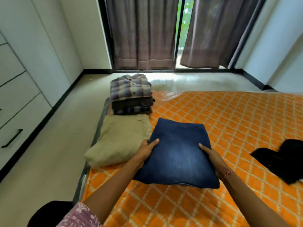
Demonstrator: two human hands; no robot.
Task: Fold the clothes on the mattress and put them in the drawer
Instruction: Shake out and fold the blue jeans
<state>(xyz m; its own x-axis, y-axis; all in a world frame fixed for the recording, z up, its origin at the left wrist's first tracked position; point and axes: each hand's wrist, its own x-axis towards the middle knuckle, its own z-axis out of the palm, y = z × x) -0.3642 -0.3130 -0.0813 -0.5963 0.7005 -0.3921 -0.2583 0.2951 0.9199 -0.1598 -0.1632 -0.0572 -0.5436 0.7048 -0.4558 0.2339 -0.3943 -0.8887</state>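
The folded blue denim jeans [177, 153] are gripped at both side edges by the left hand [146, 152] and right hand [213, 158] above the orange quilted mattress [237, 120], the folded beige trousers [121, 140] lying just leftward, nearer the left hand.

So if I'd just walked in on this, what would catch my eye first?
Probably the bright orange patterned mattress, and at its middle the folded blue jeans, gripped at each side by the left hand and the right hand. Next, along the mattress's left edge, a folded beige garment with a stack of folded shirts behind it. A black garment lies unfolded at the right.
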